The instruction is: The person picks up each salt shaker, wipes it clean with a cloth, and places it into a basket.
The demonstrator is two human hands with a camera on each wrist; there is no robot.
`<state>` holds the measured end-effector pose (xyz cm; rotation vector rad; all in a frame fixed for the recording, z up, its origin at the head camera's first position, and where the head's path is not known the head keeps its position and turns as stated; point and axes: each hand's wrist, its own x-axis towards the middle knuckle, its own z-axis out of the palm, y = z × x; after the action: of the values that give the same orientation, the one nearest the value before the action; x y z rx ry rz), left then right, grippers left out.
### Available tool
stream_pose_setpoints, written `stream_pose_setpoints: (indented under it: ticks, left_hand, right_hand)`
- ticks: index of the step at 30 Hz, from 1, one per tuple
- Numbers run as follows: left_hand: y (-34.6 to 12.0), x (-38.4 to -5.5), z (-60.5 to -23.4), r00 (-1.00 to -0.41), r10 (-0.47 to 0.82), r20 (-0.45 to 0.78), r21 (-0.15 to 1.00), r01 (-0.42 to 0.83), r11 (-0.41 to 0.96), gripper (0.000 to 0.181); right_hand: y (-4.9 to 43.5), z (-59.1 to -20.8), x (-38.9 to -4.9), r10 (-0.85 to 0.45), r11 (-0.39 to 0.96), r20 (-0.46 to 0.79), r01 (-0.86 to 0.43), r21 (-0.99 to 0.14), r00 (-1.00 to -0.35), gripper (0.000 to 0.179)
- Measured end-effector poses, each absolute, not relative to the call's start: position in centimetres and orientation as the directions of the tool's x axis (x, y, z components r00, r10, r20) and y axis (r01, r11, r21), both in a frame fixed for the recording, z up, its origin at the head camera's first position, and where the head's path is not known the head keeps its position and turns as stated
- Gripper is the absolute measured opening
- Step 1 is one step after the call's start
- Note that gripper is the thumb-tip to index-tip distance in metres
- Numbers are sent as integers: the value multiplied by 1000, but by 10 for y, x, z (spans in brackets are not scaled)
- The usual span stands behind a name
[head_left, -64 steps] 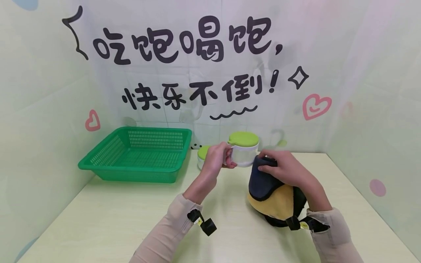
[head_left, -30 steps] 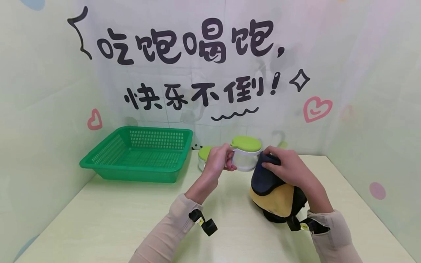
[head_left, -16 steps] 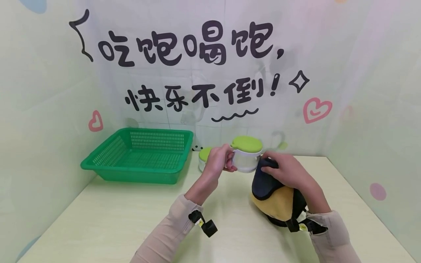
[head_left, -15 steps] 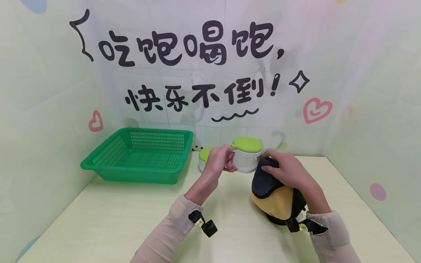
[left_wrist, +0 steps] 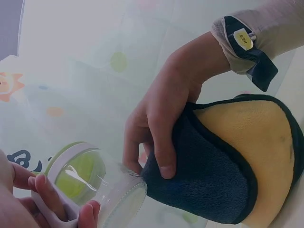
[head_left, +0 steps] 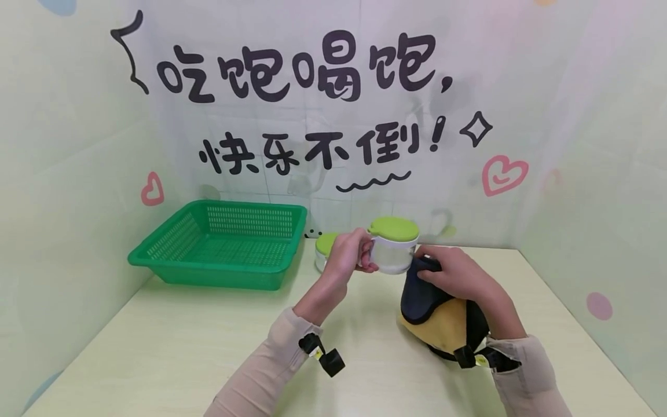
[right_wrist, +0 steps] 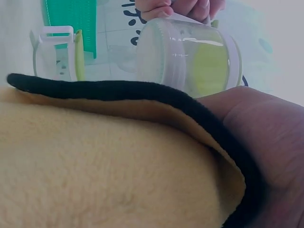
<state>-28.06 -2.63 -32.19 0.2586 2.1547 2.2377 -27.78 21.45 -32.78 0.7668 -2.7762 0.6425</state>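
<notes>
In the head view my left hand (head_left: 348, 255) grips the handle of a clear seasoning jar (head_left: 392, 255) with a lime-green lid, holding it up above the table. My right hand (head_left: 458, 272) pinches a thick two-sided cleaning cloth (head_left: 435, 324), navy on one face and yellow on the other, with black edging. The left wrist view has the folded navy part of the cloth (left_wrist: 199, 171) right at the jar's base (left_wrist: 126, 202), the thumb lying over the fold. Seen from the right wrist, the yellow face (right_wrist: 104, 161) hides most of the right fingers.
A second green-lidded jar (head_left: 322, 246) stands at the back, partly behind my left hand. The green slotted basket (head_left: 213, 278) sits at the back left of the pale table (head_left: 182, 347). Printed sheets (head_left: 573, 174) wall in the back and both sides.
The jar has shifted slightly right and down in the head view since the earliest frame. My right hand and the cloth have dipped a little beside it; both grips stay the same.
</notes>
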Motion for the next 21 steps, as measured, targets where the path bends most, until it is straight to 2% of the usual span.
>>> stream_pose_setpoints:
  ticks: [3,15,18,21]
  left_hand:
    - [-27,-280,-321,-986,130,104,994,98,-48,29]
    - [-24,-282,-325,-985,154,79,997,75,-28,30]
    - [-24,-281,-324,-985,153,77,997,71,-42,29]
    - [-25,-281,-323,-985,152,75,996,67,-55,28]
  right_hand:
    - [214,-329,-278,-449,774,295,-532,-342,-843,22]
    - [216,-328,-279,-311,785,497,-513,-346,-810,22]
    - [216,-329,-281,-327,777,490,-525,-347,-808,21]
    - [215,-331,-283,-374,771,431,-533,-348,-821,20]
